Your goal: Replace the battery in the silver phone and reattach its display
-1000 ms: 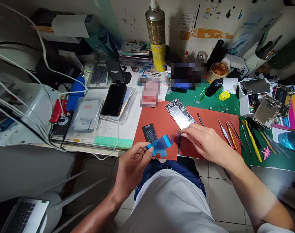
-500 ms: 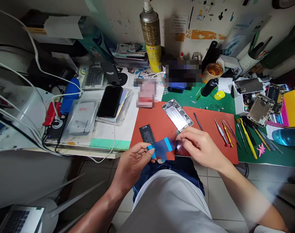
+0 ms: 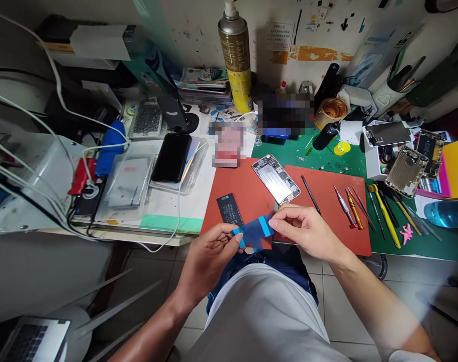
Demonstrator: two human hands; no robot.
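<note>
My left hand point(image 3: 215, 251) pinches the left end of a translucent blue adhesive film point(image 3: 254, 233) with brighter blue strips at both ends. My right hand point(image 3: 302, 229) has thumb and index finger closed at the film's right edge. The film is held in the air over the front edge of the red mat point(image 3: 247, 181). Just behind the left hand, a black phone battery point(image 3: 229, 208) lies on the mat, its lower end partly covered. An opened phone housing point(image 3: 276, 178) with its board exposed rests beyond the right hand, and a thin black pry tool point(image 3: 310, 193) is beside it.
Screwdrivers point(image 3: 344, 205), tweezers and a yellow brush point(image 3: 386, 216) lie to the right. Farther right are phone shells point(image 3: 405, 171) and a blue bottle point(image 3: 447, 213). A black phone point(image 3: 171, 157) sits on plastic cases at left, near white cables. A spray can point(image 3: 235, 60) stands behind.
My right hand has come slightly left and down, its fingertips now at the film's right edge. The film and left hand have shifted a little to the right. The battery and phone housing stay put.
</note>
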